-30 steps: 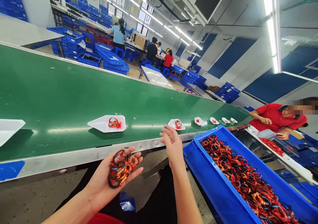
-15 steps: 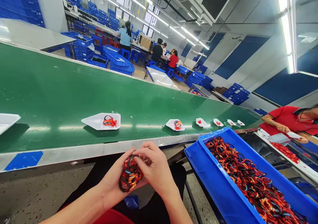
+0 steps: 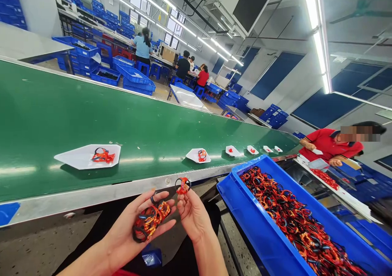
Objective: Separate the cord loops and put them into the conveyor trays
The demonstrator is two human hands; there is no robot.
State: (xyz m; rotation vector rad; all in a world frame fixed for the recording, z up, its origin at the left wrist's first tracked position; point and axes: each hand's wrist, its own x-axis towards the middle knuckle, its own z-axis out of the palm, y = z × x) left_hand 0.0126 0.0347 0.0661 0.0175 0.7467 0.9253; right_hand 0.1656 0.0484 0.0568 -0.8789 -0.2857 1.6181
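Observation:
In the palm of my left hand [image 3: 128, 223], fingers partly spread, rests a bunch of black rings with red and orange strands [image 3: 150, 221]. One ring loops up near its fingertips. My right hand [image 3: 194, 217] pinches a single black ring with red strands [image 3: 183, 185], held upright just apart from the bunch. Both hands are at the near metal edge of the green conveyor belt [image 3: 101, 112]. Beyond them on the belt lie a white boat-shaped tray [image 3: 76, 155] and a smaller-looking white tray [image 3: 191, 155], each with red and black pieces inside.
To my right stands a blue bin [image 3: 260, 219] heaped with similar rings. Several more white trays trail along the belt toward a person in a red shirt [image 3: 330, 145], beside red pieces [image 3: 324, 179]. Blue crates [image 3: 137, 84] and other people are in the background.
My right hand has drawn a single ring away from the bunch and raised it. My left hand has opened its fingers around the rest. Belt trays have shifted left in view.

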